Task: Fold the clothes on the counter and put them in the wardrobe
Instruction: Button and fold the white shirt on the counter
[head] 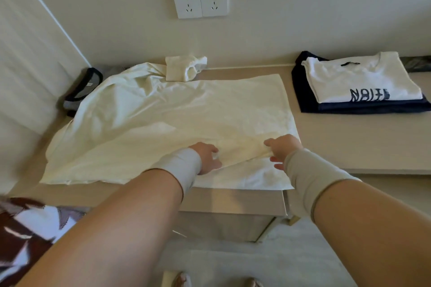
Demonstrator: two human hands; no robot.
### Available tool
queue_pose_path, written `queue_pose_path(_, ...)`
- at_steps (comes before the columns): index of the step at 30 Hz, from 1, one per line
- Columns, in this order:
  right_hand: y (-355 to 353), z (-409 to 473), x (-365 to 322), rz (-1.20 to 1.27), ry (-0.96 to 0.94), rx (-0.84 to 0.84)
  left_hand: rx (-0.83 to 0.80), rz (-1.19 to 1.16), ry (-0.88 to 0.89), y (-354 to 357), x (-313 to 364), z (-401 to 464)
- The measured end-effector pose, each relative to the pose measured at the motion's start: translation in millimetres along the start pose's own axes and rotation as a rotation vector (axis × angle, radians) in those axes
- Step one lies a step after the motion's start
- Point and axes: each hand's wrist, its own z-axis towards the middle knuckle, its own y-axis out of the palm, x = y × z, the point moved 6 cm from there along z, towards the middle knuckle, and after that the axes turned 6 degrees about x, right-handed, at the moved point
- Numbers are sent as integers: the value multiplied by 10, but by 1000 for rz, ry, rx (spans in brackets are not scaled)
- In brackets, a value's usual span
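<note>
cream shirt point(177, 109) spread on worktop point(349, 142) | left hand point(207, 157) fingers pinch its near fold | right hand point(283, 150) fingers pinch same edge

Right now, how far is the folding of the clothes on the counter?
Done: a folded white T-shirt lies on a folded navy garment at the counter's right. In hand: both hands, left hand and right hand, hold the cream shirt, partly folded. Left: a grey garment beneath it, and carrying everything to the wardrobe, not in view.

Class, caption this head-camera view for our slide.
Both hands fold a cream T-shirt on the counter.
</note>
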Motion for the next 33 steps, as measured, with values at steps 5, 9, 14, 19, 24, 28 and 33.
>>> queue_pose_path(5, -166, -15, -29, 64, -20, 101, 4, -16, -2, 54, 86, 147)
queue_pose_path(9, -260, 50, 232, -152, 72, 74, 5, 16, 17, 64, 189, 163)
queue_pose_path(14, -299, 70, 239, -258, 86, 53, 89, 22, 61, 39, 246, 213)
queue_pose_path(19, -249, 125, 106, -312, -56, 23, 253, -124, 37, -211, 206, 339)
queue_pose_path(24, -215, 84, -37, -181, -255, 50, 163, -37, 36, -143, 303, 419)
queue_pose_path(28, -252, 5, -182, 310, -195, -70, 290, -65, 33, -317, 249, 368)
queue_pose_path(33, -351, -87, -521, 723, -169, -157, 623, -309, 7, -761, 49, 212)
